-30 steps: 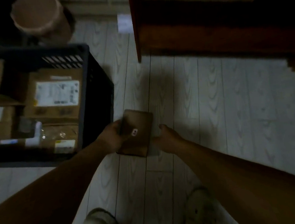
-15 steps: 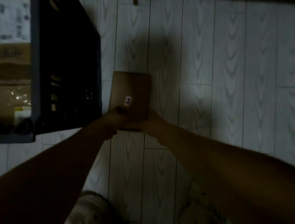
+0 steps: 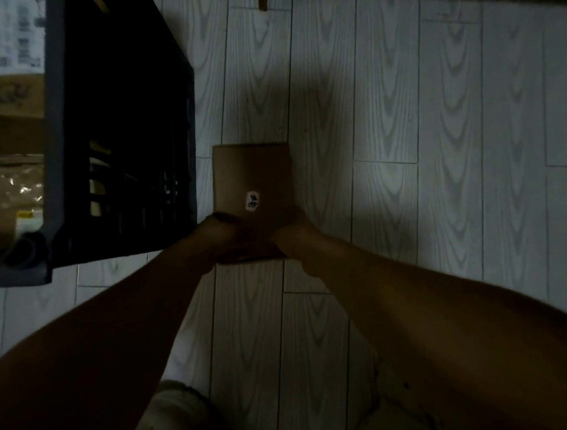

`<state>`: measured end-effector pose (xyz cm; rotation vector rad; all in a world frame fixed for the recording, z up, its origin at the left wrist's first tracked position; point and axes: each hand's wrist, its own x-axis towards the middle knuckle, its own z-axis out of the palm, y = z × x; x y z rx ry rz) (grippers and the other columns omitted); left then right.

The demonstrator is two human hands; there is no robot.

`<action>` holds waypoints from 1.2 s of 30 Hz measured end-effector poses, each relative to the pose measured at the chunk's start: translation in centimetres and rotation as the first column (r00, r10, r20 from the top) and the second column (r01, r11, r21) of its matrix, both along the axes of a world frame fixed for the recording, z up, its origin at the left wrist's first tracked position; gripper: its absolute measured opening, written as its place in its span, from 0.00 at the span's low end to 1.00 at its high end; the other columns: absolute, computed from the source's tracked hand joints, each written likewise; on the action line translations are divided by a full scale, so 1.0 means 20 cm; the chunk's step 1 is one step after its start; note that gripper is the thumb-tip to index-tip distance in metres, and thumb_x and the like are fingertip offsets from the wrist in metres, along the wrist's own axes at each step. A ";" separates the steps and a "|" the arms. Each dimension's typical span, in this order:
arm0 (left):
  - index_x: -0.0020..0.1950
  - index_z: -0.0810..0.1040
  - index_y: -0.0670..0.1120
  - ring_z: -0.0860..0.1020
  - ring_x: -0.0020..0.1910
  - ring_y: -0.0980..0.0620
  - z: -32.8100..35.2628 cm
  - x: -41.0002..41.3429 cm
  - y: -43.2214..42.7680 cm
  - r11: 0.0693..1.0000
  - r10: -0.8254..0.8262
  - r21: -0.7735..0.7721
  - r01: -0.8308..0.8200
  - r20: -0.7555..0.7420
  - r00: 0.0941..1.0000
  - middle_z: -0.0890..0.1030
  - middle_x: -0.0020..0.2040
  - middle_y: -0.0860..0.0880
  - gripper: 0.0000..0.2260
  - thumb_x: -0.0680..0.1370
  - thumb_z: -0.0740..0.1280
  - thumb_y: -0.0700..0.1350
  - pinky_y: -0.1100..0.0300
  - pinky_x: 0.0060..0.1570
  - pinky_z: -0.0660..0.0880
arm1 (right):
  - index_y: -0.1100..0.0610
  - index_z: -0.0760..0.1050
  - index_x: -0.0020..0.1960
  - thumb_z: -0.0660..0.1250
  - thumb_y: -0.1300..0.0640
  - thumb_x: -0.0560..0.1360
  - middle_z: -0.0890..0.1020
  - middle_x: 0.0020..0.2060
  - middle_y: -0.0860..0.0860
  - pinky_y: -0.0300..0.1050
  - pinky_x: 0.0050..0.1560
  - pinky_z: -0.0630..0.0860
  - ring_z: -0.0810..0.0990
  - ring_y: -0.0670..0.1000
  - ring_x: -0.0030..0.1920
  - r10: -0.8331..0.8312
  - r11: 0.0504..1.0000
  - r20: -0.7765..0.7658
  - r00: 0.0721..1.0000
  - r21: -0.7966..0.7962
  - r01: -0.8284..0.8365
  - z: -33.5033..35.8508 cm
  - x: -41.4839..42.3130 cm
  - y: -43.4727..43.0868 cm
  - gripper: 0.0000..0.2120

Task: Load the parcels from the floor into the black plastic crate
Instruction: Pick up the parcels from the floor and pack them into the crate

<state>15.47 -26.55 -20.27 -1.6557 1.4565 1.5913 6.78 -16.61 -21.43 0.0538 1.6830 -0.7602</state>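
Brown cardboard parcel (image 3: 252,183) sits just right of the crate (image 3: 115,126), low over the floor (image 3: 405,137), w/ left hand (image 3: 224,234) and right hand (image 3: 293,231) both clamped on its near end. Can't tell if it's resting on the boards or already off them. To do it well: keep both grips tight, raise it level above the crate's rim, then swing left & set it onto the boxes (image 3: 5,189) already inside, not drop it.
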 end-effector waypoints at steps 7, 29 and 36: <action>0.74 0.57 0.50 0.73 0.55 0.44 0.54 0.06 0.08 0.996 0.087 0.017 -0.085 -0.102 0.991 0.68 0.68 0.43 0.30 0.76 0.66 0.39 0.48 0.50 0.77 | 0.50 0.54 0.75 0.64 0.55 0.78 0.73 0.57 0.50 0.44 0.44 0.75 0.76 0.53 0.53 0.011 0.999 -0.212 0.977 0.037 -0.003 0.61 -0.07 0.10 0.30; 0.76 0.51 0.56 0.77 0.55 0.44 3.73 0.39 -0.03 0.963 -0.067 -0.248 -0.102 -0.590 0.805 0.71 0.67 0.43 0.34 0.77 0.63 0.34 0.54 0.41 0.79 | 0.49 0.57 0.74 0.65 0.65 0.75 0.73 0.58 0.48 0.43 0.55 0.72 0.71 0.48 0.55 -0.207 0.930 -0.560 0.802 -0.367 -0.016 3.83 0.27 0.16 0.33; 0.70 0.59 0.50 0.79 0.47 0.50 4.23 0.60 0.16 0.895 -0.131 -0.398 -0.203 -0.668 0.732 0.74 0.61 0.45 0.26 0.77 0.65 0.37 0.56 0.38 0.80 | 0.50 0.56 0.75 0.67 0.63 0.75 0.73 0.63 0.51 0.45 0.57 0.71 0.71 0.51 0.61 -0.253 0.872 -0.609 0.752 -0.481 -0.097 4.30 0.42 0.32 0.33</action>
